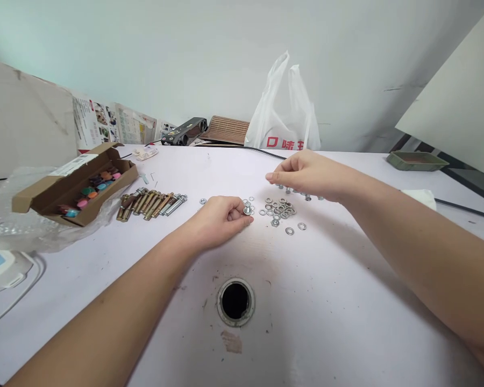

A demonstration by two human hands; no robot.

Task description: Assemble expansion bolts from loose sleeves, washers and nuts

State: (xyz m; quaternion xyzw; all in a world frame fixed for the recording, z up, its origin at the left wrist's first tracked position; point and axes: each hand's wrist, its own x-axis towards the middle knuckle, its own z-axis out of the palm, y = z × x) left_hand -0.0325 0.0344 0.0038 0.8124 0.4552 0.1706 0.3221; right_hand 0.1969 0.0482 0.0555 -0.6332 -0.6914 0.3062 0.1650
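Note:
My left hand (223, 220) is closed round a small silver bolt (247, 209) between thumb and fingers, its end sticking up. Above the table to the right, my right hand (296, 174) has thumb and fingers pressed together; I cannot make out whether anything is pinched there. Below it several small bolts (307, 197) are partly hidden by the palm. A loose pile of flat silver washers (281, 209) lies between the hands, with two larger washers (290, 231) nearer me. A nut (203, 201) sits just left of my left hand.
Several long anchor bolts (151, 204) lie in a row to the left, beside an open cardboard box (125, 164) of coloured caps. A round hole (236, 302) opens in the table before me. At the back stand a white plastic bag (282, 121) and a green tray (417, 161).

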